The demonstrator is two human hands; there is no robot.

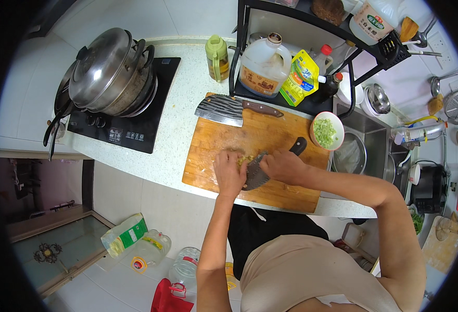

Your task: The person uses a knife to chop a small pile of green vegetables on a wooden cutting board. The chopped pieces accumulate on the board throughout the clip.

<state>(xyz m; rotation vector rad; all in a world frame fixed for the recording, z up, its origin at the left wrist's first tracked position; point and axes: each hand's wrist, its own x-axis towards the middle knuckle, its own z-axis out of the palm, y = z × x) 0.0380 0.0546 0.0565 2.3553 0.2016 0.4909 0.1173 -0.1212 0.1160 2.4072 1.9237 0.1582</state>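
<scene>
My right hand (283, 167) grips a dark-bladed kitchen knife (257, 174) by its blade, its black handle sticking out beyond the fingers. Against the blade's other side, my left hand (229, 171) rests on the wooden cutting board (209, 136) with fingers bent. Between the hands lies a small heap of finely chopped yellowish food (245, 159); part of it is hidden by the fingers. A cleaver (223, 110) with a striped blade and brown handle lies along the board's back edge. At the board's right back corner stands a bowl of chopped green vegetable (324, 132).
On the left, a large lidded steel pot (104, 74) sits on a black induction cooktop (147, 132). A green-lidded pitcher (217, 58), a large plastic jug (262, 68) and a yellow pouch (301, 80) stand behind the board. A steel sink (373, 132) lies to the right.
</scene>
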